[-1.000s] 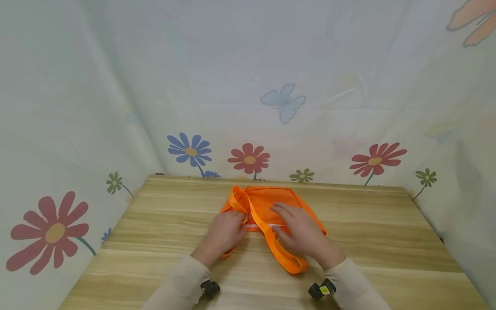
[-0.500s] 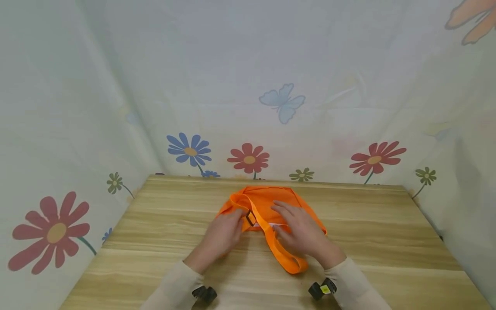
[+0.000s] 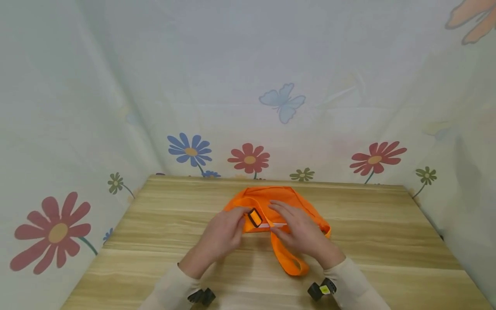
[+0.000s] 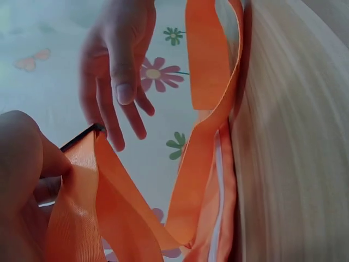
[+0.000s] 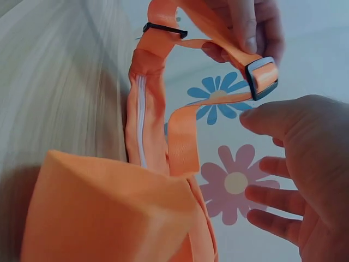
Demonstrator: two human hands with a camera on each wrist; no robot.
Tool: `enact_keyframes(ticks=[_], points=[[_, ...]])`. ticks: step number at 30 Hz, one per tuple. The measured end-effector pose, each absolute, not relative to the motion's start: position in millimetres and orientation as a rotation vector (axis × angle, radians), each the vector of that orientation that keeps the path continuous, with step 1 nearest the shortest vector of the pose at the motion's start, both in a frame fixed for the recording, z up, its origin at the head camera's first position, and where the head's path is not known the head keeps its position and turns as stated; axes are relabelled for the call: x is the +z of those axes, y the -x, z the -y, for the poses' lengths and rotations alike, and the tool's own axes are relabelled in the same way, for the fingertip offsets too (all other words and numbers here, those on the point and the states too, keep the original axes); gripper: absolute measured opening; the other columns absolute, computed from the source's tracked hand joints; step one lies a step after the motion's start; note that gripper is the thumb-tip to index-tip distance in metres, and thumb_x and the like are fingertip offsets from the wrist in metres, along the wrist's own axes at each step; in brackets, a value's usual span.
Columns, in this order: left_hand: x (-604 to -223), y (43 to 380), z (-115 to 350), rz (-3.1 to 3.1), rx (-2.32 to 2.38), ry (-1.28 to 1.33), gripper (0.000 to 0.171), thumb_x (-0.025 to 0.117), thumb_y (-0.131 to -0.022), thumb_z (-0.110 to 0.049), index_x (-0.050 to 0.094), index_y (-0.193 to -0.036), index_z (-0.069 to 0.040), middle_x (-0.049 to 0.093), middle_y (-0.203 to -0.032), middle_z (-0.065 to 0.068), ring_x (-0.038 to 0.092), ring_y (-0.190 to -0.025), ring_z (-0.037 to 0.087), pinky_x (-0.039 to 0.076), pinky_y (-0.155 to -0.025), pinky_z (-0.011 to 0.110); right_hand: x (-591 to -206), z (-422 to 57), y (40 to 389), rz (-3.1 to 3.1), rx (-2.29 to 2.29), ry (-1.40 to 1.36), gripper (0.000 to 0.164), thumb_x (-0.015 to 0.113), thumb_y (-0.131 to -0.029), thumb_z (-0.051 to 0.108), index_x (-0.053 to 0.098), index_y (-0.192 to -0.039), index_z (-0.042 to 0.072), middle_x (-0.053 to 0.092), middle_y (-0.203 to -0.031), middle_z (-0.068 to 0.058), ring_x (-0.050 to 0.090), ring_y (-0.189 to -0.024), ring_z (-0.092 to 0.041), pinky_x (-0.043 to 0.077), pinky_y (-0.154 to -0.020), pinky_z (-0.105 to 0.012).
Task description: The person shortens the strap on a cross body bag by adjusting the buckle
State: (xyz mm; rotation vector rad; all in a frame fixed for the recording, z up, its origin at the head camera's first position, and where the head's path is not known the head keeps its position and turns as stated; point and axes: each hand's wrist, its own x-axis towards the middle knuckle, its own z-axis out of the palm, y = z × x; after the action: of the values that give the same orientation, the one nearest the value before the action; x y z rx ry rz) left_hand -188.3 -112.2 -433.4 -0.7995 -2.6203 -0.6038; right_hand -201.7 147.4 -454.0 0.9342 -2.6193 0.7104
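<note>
While both hands work close together, the head view shows an orange bag (image 3: 284, 196) lying on the bench (image 3: 174, 232), in front of a flowered cloth (image 3: 217, 77). Its white zip (image 3: 265, 225) runs along the near side. The left hand (image 3: 222, 228) is at the bag's left side and lifts a part of the strap (image 3: 288, 260), just beside a black buckle (image 3: 251, 219). The right hand (image 3: 298, 226) is over the right part, and one loop of the strap hangs down near its thumb.

In the left wrist view, the left fingers pinch the strap close to the buckle, and the band falls below them in a fold. The right fingers are stretched and spread, gripping nothing.

In the right wrist view, the buckle stands up from the left fingers with the strap threaded through it. A second black piece (image 5: 163, 29) sits on the band near the end of the zip. The right thumb is just beside the buckle; whether it touches the strap, I cannot tell.

The step in hand seems to be arranging the strap at its buckle. The next move, in my judgement, calls for the right fingers to take the band beside the buckle, while the left ones keep it steady.
</note>
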Motion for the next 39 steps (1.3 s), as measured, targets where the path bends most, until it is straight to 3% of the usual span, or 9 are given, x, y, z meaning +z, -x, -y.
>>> enact_keyframes(ticks=[4, 9, 16, 22, 28, 33, 39], points=[[-428.3, 185.2, 111.6, 2.548, -0.635, 0.896, 0.027, 0.065, -0.102, -0.004, 0.07, -0.128, -0.007, 0.077, -0.106, 0.001, 0.057, -0.076, 0.011, 0.058, -0.075, 0.031, -451.4, -147.6, 203.4, 2.556, 0.75, -1.013, 0.069, 0.083, -0.097, 0.033, 0.053, -0.157, 0.014, 0.057, -0.161, -0.006, 0.062, -0.141, -0.031, 0.054, -0.114, -0.055], [-420.2, 180.0, 112.4, 2.519, -0.747, 0.971, 0.026, 0.061, -0.103, -0.002, 0.068, -0.128, -0.006, 0.076, -0.11, 0.002, 0.059, -0.081, 0.012, 0.06, -0.079, 0.031, -447.2, -145.3, 204.0, 2.473, 0.851, -1.134, 0.076, 0.086, -0.095, 0.026, 0.048, -0.159, 0.014, 0.057, -0.16, -0.007, 0.06, -0.142, -0.029, 0.054, -0.115, -0.052], [-417.2, 179.2, 114.1, 2.437, -0.968, 1.119, 0.025, 0.058, -0.105, 0.002, 0.066, -0.127, -0.006, 0.076, -0.115, 0.004, 0.072, -0.094, 0.015, 0.065, -0.091, 0.034, -443.3, -142.4, 199.2, 2.414, 0.982, -1.213, 0.07, 0.085, -0.094, 0.017, 0.052, -0.156, 0.017, 0.059, -0.158, -0.006, 0.059, -0.143, -0.027, 0.053, -0.115, -0.053], [-419.3, 179.6, 114.1, 2.38, -1.124, 1.221, 0.028, 0.055, -0.107, 0.002, 0.065, -0.131, -0.006, 0.074, -0.121, 0.004, 0.071, -0.101, 0.014, 0.064, -0.097, 0.035, -440.2, -143.3, 196.1, 2.336, 1.056, -1.259, 0.062, 0.082, -0.094, 0.011, 0.057, -0.151, 0.016, 0.061, -0.154, -0.002, 0.059, -0.141, -0.026, 0.054, -0.115, -0.05], [-420.8, 178.8, 115.2, 2.344, -1.3, 1.278, 0.029, 0.049, -0.109, 0.003, 0.063, -0.133, -0.006, 0.074, -0.122, 0.006, 0.069, -0.104, 0.015, 0.062, -0.1, 0.034, -438.9, -142.3, 193.5, 2.298, 1.158, -1.31, 0.061, 0.083, -0.097, 0.016, 0.056, -0.151, 0.017, 0.063, -0.151, -0.003, 0.06, -0.139, -0.025, 0.053, -0.116, -0.044], [-420.4, 179.1, 115.6, 2.309, -1.38, 1.338, 0.032, 0.048, -0.109, 0.004, 0.063, -0.135, -0.005, 0.074, -0.127, 0.01, 0.07, -0.11, 0.02, 0.06, -0.106, 0.035, -440.2, -141.3, 190.3, 2.275, 1.17, -1.316, 0.067, 0.087, -0.091, 0.009, 0.056, -0.151, 0.014, 0.067, -0.146, -0.004, 0.063, -0.134, -0.025, 0.055, -0.113, -0.041], [-419.6, 180.0, 114.2, 2.311, -1.452, 1.337, 0.032, 0.048, -0.109, 0.003, 0.062, -0.138, -0.005, 0.073, -0.131, 0.01, 0.071, -0.114, 0.021, 0.059, -0.107, 0.036, -440.2, -138.4, 188.9, 2.199, 1.166, -1.347, 0.062, 0.087, -0.087, 0.002, 0.063, -0.144, 0.011, 0.072, -0.136, -0.007, 0.066, -0.123, -0.024, 0.059, -0.107, -0.04]])
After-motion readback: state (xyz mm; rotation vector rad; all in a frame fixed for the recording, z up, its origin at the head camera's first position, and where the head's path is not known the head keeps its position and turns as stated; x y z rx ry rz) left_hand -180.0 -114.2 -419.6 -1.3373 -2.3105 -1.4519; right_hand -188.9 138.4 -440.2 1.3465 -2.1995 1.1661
